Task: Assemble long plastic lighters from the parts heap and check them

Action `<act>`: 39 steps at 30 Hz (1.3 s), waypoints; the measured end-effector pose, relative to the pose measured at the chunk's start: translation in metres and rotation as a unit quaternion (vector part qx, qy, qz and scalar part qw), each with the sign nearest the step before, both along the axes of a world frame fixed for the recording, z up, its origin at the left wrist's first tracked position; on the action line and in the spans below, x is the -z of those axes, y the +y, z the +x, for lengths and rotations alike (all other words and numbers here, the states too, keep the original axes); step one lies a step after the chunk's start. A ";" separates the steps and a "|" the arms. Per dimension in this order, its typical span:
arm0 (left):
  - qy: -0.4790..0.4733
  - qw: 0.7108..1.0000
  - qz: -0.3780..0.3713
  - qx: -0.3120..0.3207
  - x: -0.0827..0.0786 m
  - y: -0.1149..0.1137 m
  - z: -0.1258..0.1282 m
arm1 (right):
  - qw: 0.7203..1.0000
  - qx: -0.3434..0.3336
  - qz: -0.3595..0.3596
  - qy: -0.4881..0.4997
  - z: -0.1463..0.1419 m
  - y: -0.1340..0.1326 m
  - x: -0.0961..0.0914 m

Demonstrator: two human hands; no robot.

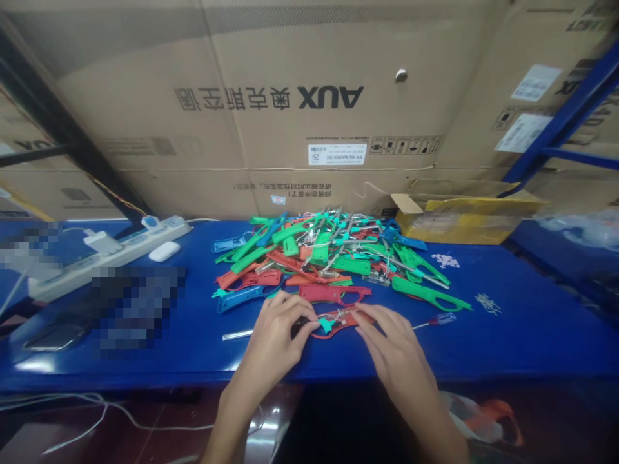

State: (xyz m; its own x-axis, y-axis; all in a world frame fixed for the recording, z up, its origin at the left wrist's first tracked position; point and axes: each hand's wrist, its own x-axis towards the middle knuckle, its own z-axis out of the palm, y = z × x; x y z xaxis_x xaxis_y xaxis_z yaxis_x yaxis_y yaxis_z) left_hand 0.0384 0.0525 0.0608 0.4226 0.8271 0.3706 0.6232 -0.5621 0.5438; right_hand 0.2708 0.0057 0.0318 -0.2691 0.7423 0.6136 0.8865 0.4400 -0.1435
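Head view, near edge first. Our left hand (278, 328) is curled, thumb and fingertips pinched on the left end of a red handle piece (338, 319). Our right hand (391, 341) is flatter, its fingers closed on the right end of the same piece. The piece lies low over the blue table (507, 335), at its near edge and just in front of the pile. A small teal clip (325, 325) and a thin metal part sit on it between our hands.

A screwdriver (435, 321) lies just right of the right hand. A pale rod (238, 334) lies just left of the left hand. Neither is touched.

Progress, as we judge it: one piece is in hand and no separate stack of finished pieces shows. The pile (333, 258) of red, green, teal and blue pieces behind is large, so most of the work appears left. Small white bits (445, 260) lie to the right of it.

Far left: a power strip (111, 254) and a white case (164, 251). Far right: an open yellow carton (464, 216).

Writing: the big cardboard box (331, 96) at the back reads "AUX", upside down, with Chinese characters beside it. Its white label (337, 154) shows "25"; the finer print is too small to read.
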 end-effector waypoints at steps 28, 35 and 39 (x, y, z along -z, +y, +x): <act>0.013 1.000 0.002 0.011 -0.001 0.000 0.000 | 0.987 0.030 0.013 -0.157 -0.016 -0.005 -0.004; 0.009 1.000 0.002 0.010 -0.003 0.000 0.002 | 0.982 0.033 -0.001 -0.186 -0.016 -0.004 -0.009; 0.016 1.000 0.000 0.009 -0.004 -0.001 0.002 | 0.979 0.033 -0.003 -0.199 -0.017 -0.002 -0.014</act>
